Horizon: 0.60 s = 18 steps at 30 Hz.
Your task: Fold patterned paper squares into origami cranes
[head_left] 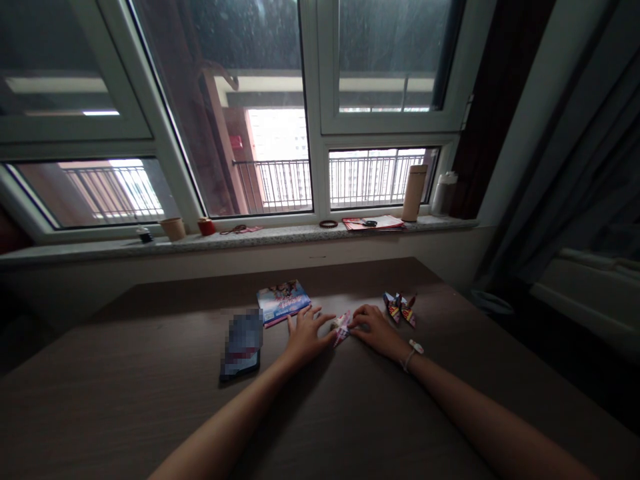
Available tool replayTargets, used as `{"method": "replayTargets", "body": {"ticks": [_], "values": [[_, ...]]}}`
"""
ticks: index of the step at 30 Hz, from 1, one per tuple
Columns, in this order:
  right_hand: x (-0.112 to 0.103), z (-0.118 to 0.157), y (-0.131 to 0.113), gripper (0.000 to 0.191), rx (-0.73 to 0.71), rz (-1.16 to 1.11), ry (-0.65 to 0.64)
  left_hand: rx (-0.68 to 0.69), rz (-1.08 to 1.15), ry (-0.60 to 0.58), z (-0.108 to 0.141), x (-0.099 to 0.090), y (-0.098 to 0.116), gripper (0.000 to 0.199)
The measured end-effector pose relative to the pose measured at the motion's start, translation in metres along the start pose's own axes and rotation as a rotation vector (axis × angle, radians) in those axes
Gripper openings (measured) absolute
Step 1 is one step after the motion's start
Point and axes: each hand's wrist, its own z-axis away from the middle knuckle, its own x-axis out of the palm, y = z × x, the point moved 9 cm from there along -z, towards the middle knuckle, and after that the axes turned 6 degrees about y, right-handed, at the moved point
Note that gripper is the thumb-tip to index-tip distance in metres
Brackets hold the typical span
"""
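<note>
A small piece of folded patterned paper (342, 329), pink and white, lies on the brown table between my two hands. Spread fingers mark my left hand (306, 335), which rests at the paper's left side with the thumb against it. From the right, my right hand (376, 329) pinches the paper's edge, its fingers bent together. Beyond that hand stand pointed folded-paper figures (400, 309) with red, yellow and dark patterns. Next to my left hand is a blue and pink booklet (283, 303).
A phone (242, 347), blurred out, lies left of my left forearm on the table (125, 373). Along the granite windowsill (280, 235) are a paper cup (173, 229), a red spool-like item (206, 227), scissors (369, 223) on papers, a tan bottle (415, 193) and a white bottle (443, 195).
</note>
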Motion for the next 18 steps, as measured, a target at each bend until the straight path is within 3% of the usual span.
{"method": "replayTargets", "body": {"ticks": [5, 12, 18], "values": [[-0.004, 0.001, -0.011, 0.011, -0.095, -0.022, 0.032, 0.020, 0.001, -0.012, 0.000, 0.000, 0.003, 0.029], [0.005, 0.003, -0.021, 0.020, -0.174, -0.043, -0.064, 0.009, -0.051, -0.066, 0.001, 0.006, 0.002, 0.033], [-0.004, 0.002, -0.025, 0.016, -0.179, 0.041, -0.004, 0.003, -0.060, 0.016, 0.000, 0.003, -0.002, 0.025]]}}
